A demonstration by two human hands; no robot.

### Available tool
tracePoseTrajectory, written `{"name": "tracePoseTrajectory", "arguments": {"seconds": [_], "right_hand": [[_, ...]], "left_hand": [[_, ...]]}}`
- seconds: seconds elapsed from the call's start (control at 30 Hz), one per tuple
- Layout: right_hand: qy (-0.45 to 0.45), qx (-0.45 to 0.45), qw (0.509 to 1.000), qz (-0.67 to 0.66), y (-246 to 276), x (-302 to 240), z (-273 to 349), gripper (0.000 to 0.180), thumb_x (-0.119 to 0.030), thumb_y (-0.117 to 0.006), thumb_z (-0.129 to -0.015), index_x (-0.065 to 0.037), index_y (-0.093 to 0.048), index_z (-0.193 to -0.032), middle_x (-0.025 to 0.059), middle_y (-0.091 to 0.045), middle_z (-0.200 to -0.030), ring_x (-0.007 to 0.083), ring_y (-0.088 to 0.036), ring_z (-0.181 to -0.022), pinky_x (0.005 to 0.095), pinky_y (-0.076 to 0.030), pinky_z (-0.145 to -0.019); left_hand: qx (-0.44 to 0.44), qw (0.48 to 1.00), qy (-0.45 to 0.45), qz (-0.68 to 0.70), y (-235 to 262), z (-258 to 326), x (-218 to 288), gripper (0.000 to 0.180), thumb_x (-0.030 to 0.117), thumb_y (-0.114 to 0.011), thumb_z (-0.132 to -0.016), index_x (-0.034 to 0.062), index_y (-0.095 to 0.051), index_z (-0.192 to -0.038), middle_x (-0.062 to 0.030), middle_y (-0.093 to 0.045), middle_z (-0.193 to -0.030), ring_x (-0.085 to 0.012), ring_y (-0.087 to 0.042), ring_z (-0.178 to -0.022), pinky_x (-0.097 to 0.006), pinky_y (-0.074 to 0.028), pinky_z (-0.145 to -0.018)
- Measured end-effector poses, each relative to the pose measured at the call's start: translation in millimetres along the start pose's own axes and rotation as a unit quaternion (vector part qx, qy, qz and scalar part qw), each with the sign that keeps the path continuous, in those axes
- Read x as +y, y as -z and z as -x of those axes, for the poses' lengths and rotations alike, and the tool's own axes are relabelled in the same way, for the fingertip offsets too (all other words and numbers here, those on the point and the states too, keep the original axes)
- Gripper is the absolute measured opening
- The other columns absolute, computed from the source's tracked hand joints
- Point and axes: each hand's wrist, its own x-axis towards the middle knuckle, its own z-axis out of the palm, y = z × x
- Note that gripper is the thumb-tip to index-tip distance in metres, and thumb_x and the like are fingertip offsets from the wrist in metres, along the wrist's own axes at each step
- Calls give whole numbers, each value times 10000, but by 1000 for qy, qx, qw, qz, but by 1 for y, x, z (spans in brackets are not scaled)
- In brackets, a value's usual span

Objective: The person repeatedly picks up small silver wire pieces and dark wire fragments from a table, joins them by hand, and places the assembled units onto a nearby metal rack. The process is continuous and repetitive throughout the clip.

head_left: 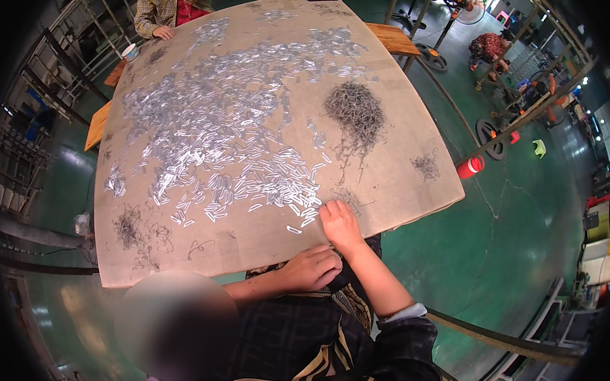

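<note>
"Dark patterned clothing (278, 329) with some tan trim fills the bottom of my head view, nearest me."

"Where are the hands, from your end?"

"Just beyond it, at the near edge of a brown tabletop (403, 120). I have the right hand (339, 223) over the surface, right beside the nearest silver pieces (278, 186). The left hand (312, 268) is lower, at the edge, close to the right wrist."

"And the grip?"

"Narrow on both. On the right, the fingers are bent down and close together; on the left, they curl in toward the palm. I can't tell whether either one is pinching anything, because the fingertips are hidden from me."

"How do the silver pieces lie?"

"They're slim and oblong, in a broad scatter over the middle and left, reaching from the far side down to the right hand. To their right sits a tangled dark pile (355, 111), and a smaller dark clump (128, 227) lies toward the near left corner."

"Anyone else?"

"Yes, I see a person in a checked shirt (156, 7) at the far left edge, near a pale cup (129, 52)."
</note>
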Motion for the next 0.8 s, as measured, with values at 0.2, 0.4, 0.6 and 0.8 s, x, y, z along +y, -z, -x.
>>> {"name": "tracePoseTrajectory", "arguments": {"seconds": [0.2, 0.4, 0.6, 0.8], "right_hand": [[-282, -2, 896, -343, 34, -5, 18, 53, -28, -674, -794, 5, -667, -836, 75, -636, -733, 160, -600, -633, 296, -497, -596], [-378, -14, 794, -475, 43, 0, 52, 106, -54, -701, -819, 27, -686, -886, 70, -686, -709, 71, -601, -634, 259, -494, -593], [-388, 27, 853, -349, 29, 0, 27, 167, -103, -749, -772, 26, -684, -855, 134, -675, -723, 208, -649, -631, 318, -510, -614], [-245, -71, 948, -192, 33, -10, 30, 212, -134, -797, -699, -19, -648, -797, 130, -623, -823, 307, -640, -719, 406, -515, -631]], "left_hand": [[-2, 998, 56, 10, -4, 0, -5, 139, 56, -676, -812, 59, -568, -900, -91, -615, -851, -291, -601, -814, -386, -487, -718], [19, 994, 102, 22, -10, -4, -5, 123, 60, -664, -825, 65, -576, -912, -105, -612, -843, -311, -600, -801, -398, -478, -702], [2, 994, 107, 15, -9, -3, -7, 120, 59, -662, -827, 65, -580, -913, -110, -615, -851, -318, -602, -803, -400, -481, -708], [1, 994, 110, 25, -11, 17, -10, 107, 78, -666, -828, 63, -591, -902, -111, -613, -853, -318, -600, -807, -404, -484, -721]]}}
